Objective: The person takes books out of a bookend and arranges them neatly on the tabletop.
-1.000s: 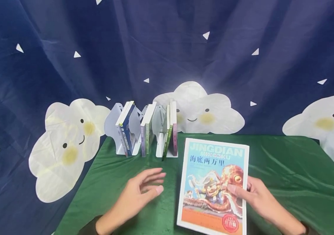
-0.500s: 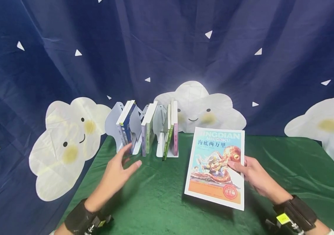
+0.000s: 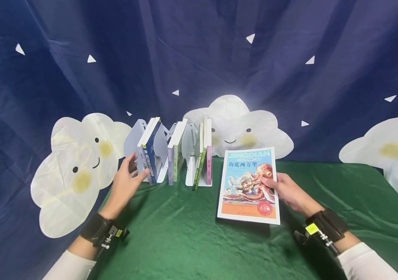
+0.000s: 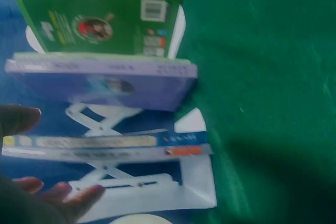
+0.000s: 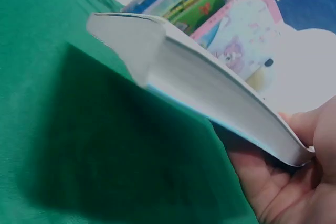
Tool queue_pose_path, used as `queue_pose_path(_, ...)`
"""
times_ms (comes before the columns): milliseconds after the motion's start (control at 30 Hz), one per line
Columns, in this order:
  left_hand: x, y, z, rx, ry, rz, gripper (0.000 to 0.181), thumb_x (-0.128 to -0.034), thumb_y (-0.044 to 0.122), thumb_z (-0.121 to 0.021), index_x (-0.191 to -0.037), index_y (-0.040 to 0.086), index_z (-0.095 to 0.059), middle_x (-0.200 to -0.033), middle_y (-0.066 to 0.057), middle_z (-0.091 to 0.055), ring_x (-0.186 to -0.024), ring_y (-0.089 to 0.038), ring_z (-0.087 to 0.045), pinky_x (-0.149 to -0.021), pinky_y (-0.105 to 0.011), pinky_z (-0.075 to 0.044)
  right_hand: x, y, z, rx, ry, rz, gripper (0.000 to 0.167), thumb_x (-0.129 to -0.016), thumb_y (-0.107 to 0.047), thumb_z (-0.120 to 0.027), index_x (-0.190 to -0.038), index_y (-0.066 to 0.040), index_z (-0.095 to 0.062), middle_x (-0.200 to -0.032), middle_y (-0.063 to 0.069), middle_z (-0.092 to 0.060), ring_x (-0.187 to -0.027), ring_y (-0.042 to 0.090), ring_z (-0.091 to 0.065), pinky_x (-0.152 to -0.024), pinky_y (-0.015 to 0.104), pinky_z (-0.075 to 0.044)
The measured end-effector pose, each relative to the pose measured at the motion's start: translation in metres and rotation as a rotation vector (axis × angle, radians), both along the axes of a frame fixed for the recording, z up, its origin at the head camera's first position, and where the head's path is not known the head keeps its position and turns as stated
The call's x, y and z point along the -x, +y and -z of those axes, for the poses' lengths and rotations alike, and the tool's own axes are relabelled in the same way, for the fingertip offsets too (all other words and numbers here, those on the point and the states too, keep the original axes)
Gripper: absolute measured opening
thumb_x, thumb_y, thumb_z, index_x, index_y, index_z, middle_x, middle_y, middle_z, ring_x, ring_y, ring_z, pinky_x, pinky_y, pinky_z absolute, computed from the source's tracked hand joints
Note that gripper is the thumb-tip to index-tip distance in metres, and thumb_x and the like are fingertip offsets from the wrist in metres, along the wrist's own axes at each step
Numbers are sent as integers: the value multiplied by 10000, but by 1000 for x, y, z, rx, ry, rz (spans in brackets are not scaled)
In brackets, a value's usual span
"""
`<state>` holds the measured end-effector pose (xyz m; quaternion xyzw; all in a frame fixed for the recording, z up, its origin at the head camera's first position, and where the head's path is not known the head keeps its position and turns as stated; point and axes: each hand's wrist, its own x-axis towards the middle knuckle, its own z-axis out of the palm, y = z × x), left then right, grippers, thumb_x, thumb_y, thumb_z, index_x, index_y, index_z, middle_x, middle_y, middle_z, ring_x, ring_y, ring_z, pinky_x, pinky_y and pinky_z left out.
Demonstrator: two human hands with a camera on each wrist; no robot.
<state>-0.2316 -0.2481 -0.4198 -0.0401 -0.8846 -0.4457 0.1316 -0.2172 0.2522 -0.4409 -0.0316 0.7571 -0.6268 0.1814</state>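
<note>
My right hand holds a paperback book by its right edge, thumb on the front cover and fingers behind. The cover shows an orange octopus and a sailor. In the right wrist view the book's page edges face the camera, raised above the green cloth. My left hand is at the left end of a white expandable bookend rack. Its thumb and fingers are spread around a blue-spined book and a pale-spined book; contact with them is unclear.
Further right in the rack stand a purple book, a green book and a pink-spined book, some leaning. A green cloth covers the table. Behind hangs a dark blue curtain with white clouds.
My left hand has moved forward and left, from over the cloth to the rack's left end. The right hand has carried the octopus-cover book slightly away from me and to the left.
</note>
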Motion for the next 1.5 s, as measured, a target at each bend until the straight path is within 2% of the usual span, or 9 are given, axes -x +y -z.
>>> queue_pose_path(200,21,-3,12,6,-34,6,796,-970,186,-696,-1631,57,-271,-1609,-241,-436,-1410,-460,-523,-1107,-550,-518,22,-8,6,-27,-3,11,496,-1102,-246,-496,-1417,136,-455,-917,-20,-765,-809,116,-751,-730,332,-655)
queue_pose_path(367,34,-3,17,-10,-44,12,766,-951,106,-670,-1620,55,-300,-1566,-269,-478,-1370,-471,-557,-1107,-536,-520,37,-15,10,-40,-19,13,477,-1100,-222,-493,-1398,151,-476,-885,-23,-765,-775,107,-747,-703,312,-650)
queue_pose_path(567,40,-4,22,13,-49,-17,725,-937,90,-643,-1599,71,-350,-1535,-261,-521,-1336,-461,-593,-1114,-556,-516,47,-19,17,-63,-40,7,451,-1101,-207,-485,-1356,165,-506,-834,-29,-757,-721,90,-729,-647,279,-632)
queue_pose_path(733,41,-1,23,11,-38,1,698,-935,86,-624,-1588,97,-376,-1525,-258,-535,-1321,-462,-608,-1090,-572,-528,52,-21,23,-84,-53,39,417,-1099,-181,-480,-1329,164,-529,-838,-13,-743,-736,97,-724,-668,279,-636)
queue_pose_path(833,41,1,24,17,-33,0,689,-933,79,-611,-1583,99,-382,-1511,-257,-549,-1305,-459,-622,-1073,-582,-538,53,-24,26,-191,-44,65,365,-1085,-187,-510,-1225,137,-603,-794,-2,-702,-699,107,-688,-633,283,-618)
queue_pose_path(1000,44,5,25,61,-15,-46,611,-915,59,-603,-1507,40,-453,-1406,-285,-623,-1231,-457,-667,-1023,-574,-572,49,-30,28,-527,20,103,342,-1023,-289,-630,-942,39,-680,-688,54,-647,-587,152,-660,-533,324,-607)
queue_pose_path(1167,46,9,28,112,26,-92,493,-896,44,-596,-1379,-36,-534,-1236,-322,-699,-1095,-461,-709,-898,-571,-608,44,-32,26,-798,170,139,440,-950,-401,-735,-766,-3,-695,-576,90,-640,-451,183,-642,-436,324,-554)
queue_pose_path(1333,46,9,32,111,49,-96,460,-898,21,-602,-1349,-54,-550,-1204,-333,-705,-1036,-464,-713,-820,-564,-619,42,-31,25,-885,274,149,493,-917,-435,-770,-609,-70,-654,-458,60,-556,-390,194,-586,-393,317,-479)
queue_pose_path(1500,47,7,33,112,49,-114,452,-917,34,-631,-1354,-50,-552,-1218,-337,-699,-1058,-487,-709,-857,-587,-607,40,-28,28,-891,270,157,505,-916,-457,-768,-601,-81,-649,-460,51,-542,-397,198,-572,-389,303,-435)
